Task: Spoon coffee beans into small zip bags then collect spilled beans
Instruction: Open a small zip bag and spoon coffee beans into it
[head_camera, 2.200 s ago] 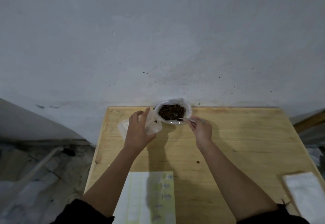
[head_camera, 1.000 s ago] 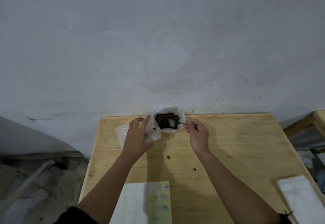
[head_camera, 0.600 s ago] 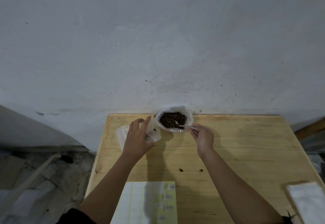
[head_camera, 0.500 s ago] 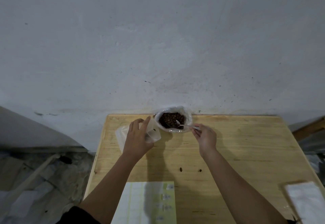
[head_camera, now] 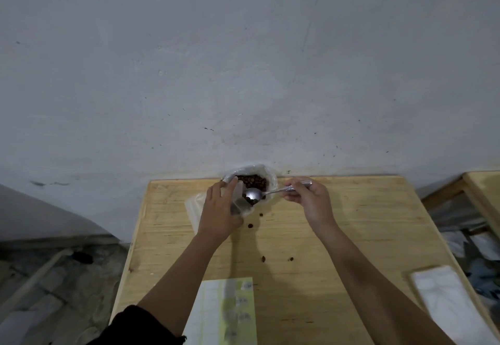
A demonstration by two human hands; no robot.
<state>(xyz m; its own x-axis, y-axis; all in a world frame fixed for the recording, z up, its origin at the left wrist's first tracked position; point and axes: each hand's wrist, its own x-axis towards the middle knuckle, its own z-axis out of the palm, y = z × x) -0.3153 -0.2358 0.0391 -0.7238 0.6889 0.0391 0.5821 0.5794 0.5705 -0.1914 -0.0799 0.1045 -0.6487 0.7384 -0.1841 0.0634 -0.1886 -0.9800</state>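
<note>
- While the left hand (head_camera: 219,209) is gripping the small zip bag (head_camera: 241,204) with thumb and fingers curled round its sides, it is holding the mouth open and tilted toward the spoon, evidently to give the beans a target.
- The right hand (head_camera: 311,198) is pinching the metal spoon (head_camera: 253,195) near the far end of its handle. The bowl is hanging at the zip bag's mouth and carrying a few beans.
- The supply bag of coffee beans (head_camera: 272,179) is standing open at the far edge of the wooden table (head_camera: 351,223), against the wall and just behind the zip bag. This is keeping the spoon's travel short.
- Four spilled beans (head_camera: 250,225) are lying on the table, two just below the zip bag and two nearer the person, well apart from it. Collection is judged not yet begun.
- A pile of clear empty bags (head_camera: 192,205) is lying flat beside the left hand, probably waiting within reach for later fills.
- A printed sheet (head_camera: 227,312) and a white packet (head_camera: 454,304) are lying at the near edge, outside the work.
- Risk: the spoon bowl is looking wide against the bag's mouth, so further spillage is likely during tipping.
</note>
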